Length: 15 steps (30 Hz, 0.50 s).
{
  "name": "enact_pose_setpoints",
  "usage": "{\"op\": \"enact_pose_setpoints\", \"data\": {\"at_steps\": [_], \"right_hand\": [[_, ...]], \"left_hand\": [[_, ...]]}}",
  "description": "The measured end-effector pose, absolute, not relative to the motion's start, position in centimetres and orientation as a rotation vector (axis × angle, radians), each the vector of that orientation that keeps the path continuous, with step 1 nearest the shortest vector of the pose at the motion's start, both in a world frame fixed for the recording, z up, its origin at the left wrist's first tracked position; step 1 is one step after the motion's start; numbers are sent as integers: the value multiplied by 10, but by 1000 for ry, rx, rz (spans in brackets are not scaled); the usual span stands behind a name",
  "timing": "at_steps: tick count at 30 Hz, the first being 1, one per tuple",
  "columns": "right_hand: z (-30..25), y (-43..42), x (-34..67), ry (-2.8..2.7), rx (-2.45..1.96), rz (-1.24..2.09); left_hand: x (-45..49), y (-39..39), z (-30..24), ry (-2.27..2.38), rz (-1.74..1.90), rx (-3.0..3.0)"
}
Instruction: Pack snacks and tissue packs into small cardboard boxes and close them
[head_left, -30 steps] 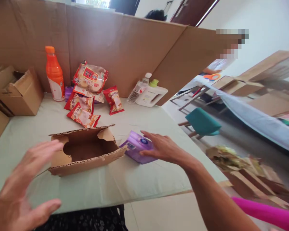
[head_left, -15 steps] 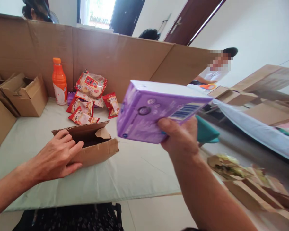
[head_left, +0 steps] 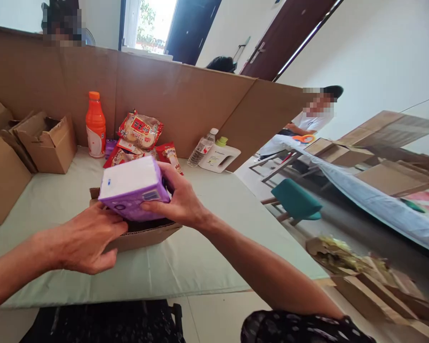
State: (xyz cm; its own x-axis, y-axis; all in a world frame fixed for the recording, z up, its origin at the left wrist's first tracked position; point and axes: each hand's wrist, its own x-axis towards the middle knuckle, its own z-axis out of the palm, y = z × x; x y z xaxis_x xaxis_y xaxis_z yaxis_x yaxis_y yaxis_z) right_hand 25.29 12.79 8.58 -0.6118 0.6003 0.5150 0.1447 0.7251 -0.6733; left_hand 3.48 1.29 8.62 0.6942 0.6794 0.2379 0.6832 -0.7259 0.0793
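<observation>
A purple and white tissue pack (head_left: 130,183) is tilted over the open top of a small cardboard box (head_left: 146,239), its lower side at the opening. My right hand (head_left: 180,197) grips the pack by its right end, thumb on the near side. At the box's near left edge is my left hand (head_left: 89,240), fingers over the near wall and thumb outside, closed on the cardboard. The pack hides much of the opening and the far wall. Behind it lie red snack packets (head_left: 169,155) and a larger red rice cracker bag (head_left: 141,128).
An orange bottle (head_left: 96,128), a clear water bottle (head_left: 203,147) and a white jug (head_left: 219,157) stand before a cardboard partition (head_left: 186,100). More boxes (head_left: 48,143) are at left. Right of the table are a teal chair (head_left: 296,200) and a seated person (head_left: 311,116).
My right hand has brought the tissue pack left and down over the box. My left hand stays at the box, fingers further over its edge. The water bottle and jug have come into sight.
</observation>
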Motion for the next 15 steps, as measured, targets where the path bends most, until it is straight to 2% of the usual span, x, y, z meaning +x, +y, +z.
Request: {"op": "enact_pose_setpoints", "data": {"at_steps": [3, 7, 15], "right_hand": [[85, 128, 265, -2310, -698, 555], [97, 132, 278, -2577, -749, 438], [126, 118, 220, -3312, -577, 227]], "left_hand": [[33, 7, 82, -1076, -324, -2719], [29, -14, 66, -1158, -425, -2558], [27, -23, 51, -1280, -622, -2492]]}}
